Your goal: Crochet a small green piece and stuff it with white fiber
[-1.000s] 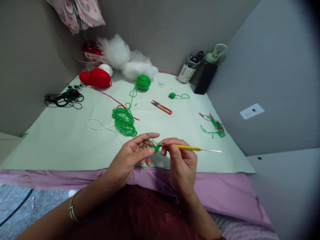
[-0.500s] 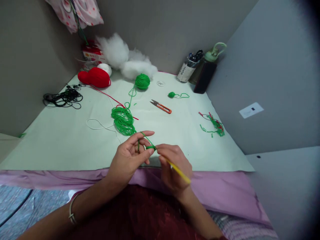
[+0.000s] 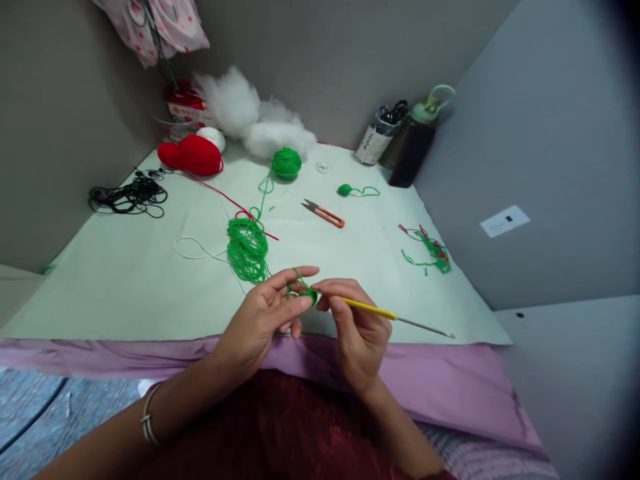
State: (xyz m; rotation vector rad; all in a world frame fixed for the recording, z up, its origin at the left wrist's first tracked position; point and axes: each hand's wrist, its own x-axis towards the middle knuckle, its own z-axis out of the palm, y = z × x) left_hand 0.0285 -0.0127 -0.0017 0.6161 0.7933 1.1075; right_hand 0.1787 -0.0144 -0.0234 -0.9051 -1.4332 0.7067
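Note:
My left hand [image 3: 267, 310] pinches a small green crochet piece [image 3: 311, 296] between thumb and fingers, with green yarn looped over its raised index finger. A yellow-handled crochet hook [image 3: 370, 307] is gripped by my right hand [image 3: 360, 327]; one metal end meets the crochet piece, while the other points out to the right. The exact stitch under the hook tip is too small to make out. Just beyond my left hand lies a loose heap of green yarn [image 3: 248, 250], from which a strand leads toward my fingers.
Orange thread snips [image 3: 324, 214] lie mid-table. Behind are a green yarn ball [image 3: 287, 164], red yarn [image 3: 193, 155], white stuffing [image 3: 275, 139] and a small green piece [image 3: 345, 190]. Black cord [image 3: 133, 195] is at left, yarn scraps [image 3: 437, 257] at right, a bottle [image 3: 425, 113] and pen cup [image 3: 374, 141] at back right.
The hook's handle swung down toward me half a second ago and has come back up to point right. The green yarn heap has shifted slightly and looks narrower. My left hand keeps its pinch.

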